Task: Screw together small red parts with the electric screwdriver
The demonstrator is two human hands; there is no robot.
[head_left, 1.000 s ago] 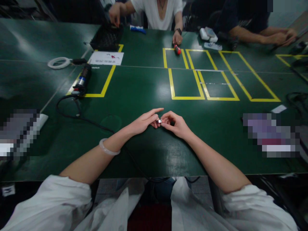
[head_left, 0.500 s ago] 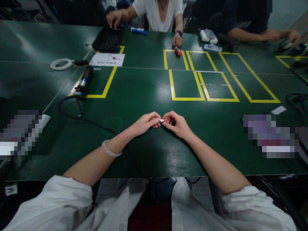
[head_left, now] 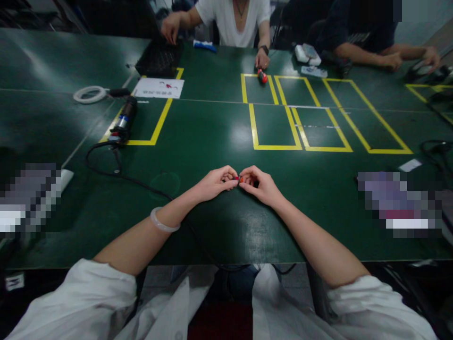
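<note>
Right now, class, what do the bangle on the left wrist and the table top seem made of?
Bangle: pale, smooth, slightly translucent rigid ring, perhaps jade or glass. Table top: dark green, glossy mat or coating, judging by the lamp glare; its core is hidden.

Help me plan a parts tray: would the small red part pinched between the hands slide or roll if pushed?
Probably very light: fingertips of the left hand and right hand alone hold the small red part. Likely slides on the glossy green table. Rolling: too small to tell its shape.

Green table [head_left: 198,141]: yellow tape boxes [head_left: 278,148], corded tool [head_left: 123,120], paper sheet [head_left: 159,88], white ring [head_left: 75,95].
</note>
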